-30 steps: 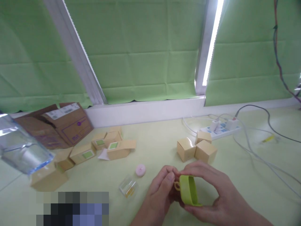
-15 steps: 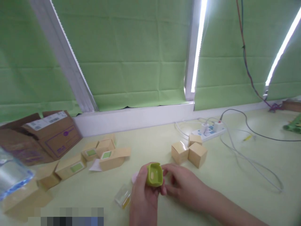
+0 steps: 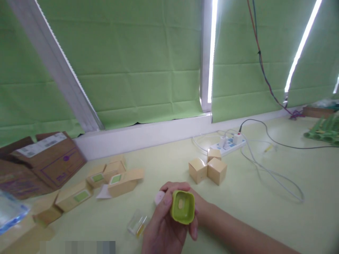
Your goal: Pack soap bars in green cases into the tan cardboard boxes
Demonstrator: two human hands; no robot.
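Observation:
My left hand (image 3: 161,231) comes up from the bottom edge and is closed round a small green square cup (image 3: 182,207), thumb on its left side, its hollow side facing me. My right hand (image 3: 200,211) reaches in from the lower right and lies behind the cup. Its fingers curl over the cup's top and right side, mostly hidden. A small clear plastic box (image 3: 137,224) and a pink round disc (image 3: 159,197) lie on the table just left of my hands.
Three small tan cubes (image 3: 207,170) sit beyond my hands. Flat tan cartons (image 3: 116,178) lie to the left, near a brown shipping box (image 3: 45,158). A power strip (image 3: 228,143) with trailing cables (image 3: 275,174) is at the back right. A clear container (image 3: 10,211) is at far left.
The cup went from held edge-on between both hands to mainly in my left hand, hollow side toward me. My right hand slid behind it. The view swung right.

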